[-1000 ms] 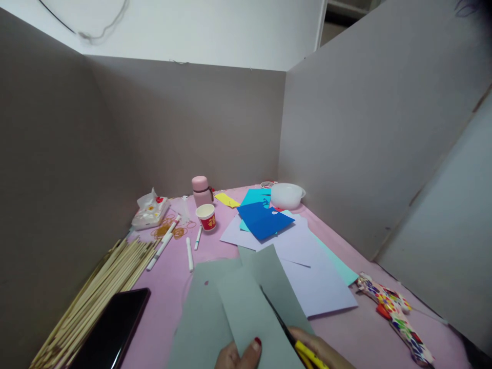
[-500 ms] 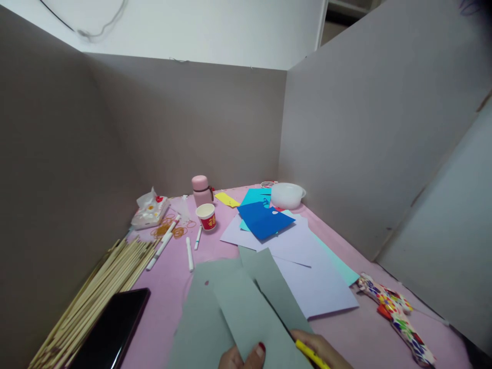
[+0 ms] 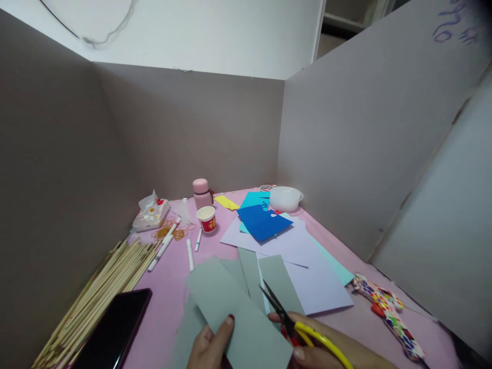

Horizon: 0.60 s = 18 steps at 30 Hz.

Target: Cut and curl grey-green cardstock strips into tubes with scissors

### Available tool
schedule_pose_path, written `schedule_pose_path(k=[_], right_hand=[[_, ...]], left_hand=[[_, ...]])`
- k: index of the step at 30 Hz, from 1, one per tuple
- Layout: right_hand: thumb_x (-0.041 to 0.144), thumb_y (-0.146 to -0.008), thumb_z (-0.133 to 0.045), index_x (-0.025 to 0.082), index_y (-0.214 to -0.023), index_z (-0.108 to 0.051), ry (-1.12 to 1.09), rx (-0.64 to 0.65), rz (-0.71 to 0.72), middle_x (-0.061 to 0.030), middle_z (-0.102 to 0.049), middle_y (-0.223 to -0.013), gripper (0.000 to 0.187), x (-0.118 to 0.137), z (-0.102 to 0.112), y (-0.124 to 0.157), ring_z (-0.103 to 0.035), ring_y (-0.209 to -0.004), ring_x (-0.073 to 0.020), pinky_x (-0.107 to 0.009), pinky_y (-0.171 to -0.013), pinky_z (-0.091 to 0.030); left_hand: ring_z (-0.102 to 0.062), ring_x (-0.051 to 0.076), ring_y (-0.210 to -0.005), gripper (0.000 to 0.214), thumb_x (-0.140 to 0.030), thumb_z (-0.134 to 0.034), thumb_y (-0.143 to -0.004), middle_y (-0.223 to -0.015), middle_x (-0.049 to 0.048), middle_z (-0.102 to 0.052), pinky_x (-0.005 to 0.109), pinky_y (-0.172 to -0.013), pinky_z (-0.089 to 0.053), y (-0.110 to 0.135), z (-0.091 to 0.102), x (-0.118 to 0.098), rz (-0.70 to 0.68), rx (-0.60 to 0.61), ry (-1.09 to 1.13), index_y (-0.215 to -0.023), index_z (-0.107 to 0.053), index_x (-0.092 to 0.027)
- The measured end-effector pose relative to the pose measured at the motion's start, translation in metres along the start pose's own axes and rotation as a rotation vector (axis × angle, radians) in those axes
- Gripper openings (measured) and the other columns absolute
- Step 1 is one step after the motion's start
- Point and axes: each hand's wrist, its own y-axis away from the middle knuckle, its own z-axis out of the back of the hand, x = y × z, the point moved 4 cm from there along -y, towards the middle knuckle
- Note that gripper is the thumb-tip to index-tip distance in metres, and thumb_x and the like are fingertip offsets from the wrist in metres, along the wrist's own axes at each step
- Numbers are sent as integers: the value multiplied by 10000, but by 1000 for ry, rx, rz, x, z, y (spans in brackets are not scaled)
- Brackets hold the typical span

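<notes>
My left hand pinches a grey card between the thumb and the fingers beneath, tilted toward the left. My right hand is closed around yellow-handled scissors, their dark blades slightly apart and pointing up and left. The card's lower right corner is by my right thumb. Beyond the blades is a separate grey piece, over the white paper; I cannot tell if my right fingers touch it. More grey card lies under the held one.
Several thin wooden sticks and a black phone lie at left. Behind are white markers, a paper cup, a pink flask and a tissue pack. Blue paper, white sheets and a white bowl are right.
The scissors have come out from beside the card, blades now in sight. The held card has shifted left with my left hand, apart from the grey piece on the right.
</notes>
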Motion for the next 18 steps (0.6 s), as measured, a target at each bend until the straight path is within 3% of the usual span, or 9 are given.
schedule_pose_path(k=[2, 4, 6, 8, 10, 13, 16, 18], right_hand=[[561, -651, -691, 179, -1302, -445, 101, 8, -22, 13, -559, -702, 794, 15, 4, 4, -599, -613, -139, -241, -576, -462], [581, -761, -549, 175, -1343, -385, 370, -114, 25, 29, -540, -628, 728, 36, 18, 6, -523, -497, -124, -236, -480, -428], [476, -828, -493, 164, -1315, -424, 838, -387, 137, -57, -632, -842, 583, 58, 42, 6, -594, -720, -186, -297, -672, -478], [404, -834, -442, 153, -1300, -441, 1228, -600, 76, -122, -636, -1100, 529, 67, 67, 5, -604, -927, -245, -351, -816, -460], [353, -836, -411, 98, -1291, -453, 1325, -645, 24, -174, -619, -1152, 523, 64, 88, 1, -591, -993, -289, -399, -851, -442], [284, -813, -435, 83, -1270, -496, 1403, -613, -2, -195, -640, -1070, 503, 55, 105, -2, -599, -977, -317, -419, -839, -437], [247, -813, -424, 69, -1204, -568, 1478, -636, -25, -235, -637, -945, 453, 58, 103, 1, -603, -901, -385, -496, -766, -431], [266, -842, -390, 67, -1150, -602, 1508, -679, -19, -239, -624, -928, 424, 64, 89, 3, -590, -903, -392, -512, -760, -421]], left_hand=[[-678, 319, -873, 483, -396, -761, -606, -846, 143, -754, 397, -829, -489, -1, 5, -5, -7, -32, -11, -956, -673, -76], [-685, 317, -845, 489, -390, -761, -603, -835, 133, -756, 382, -758, -515, -1, 8, -7, 11, -64, -18, -977, -661, -91], [-689, 316, -821, 486, -371, -756, -613, -829, 122, -757, 365, -664, -530, 0, 7, -9, 24, -74, -32, -1008, -646, -110], [-689, 313, -819, 487, -355, -763, -607, -838, 113, -757, 358, -632, -532, 3, 2, -11, 8, -68, -45, -1019, -642, -126], [-686, 299, -829, 471, -348, -774, -594, -847, 105, -756, 360, -672, -532, 6, -2, -14, -26, -68, -43, -995, -651, -133], [-680, 282, -843, 455, -333, -775, -596, -885, 104, -751, 365, -730, -523, 9, -6, -15, -45, -53, -37, -986, -649, -133], [-676, 285, -857, 483, -339, -757, -620, -979, 125, -730, 399, -776, -508, 11, -9, -12, -35, 29, -17, -1038, -629, -133], [-669, 285, -887, 513, -341, -751, -634, -1041, 132, -709, 411, -818, -489, 12, -13, -9, -56, 110, 0, -1086, -606, -146]])
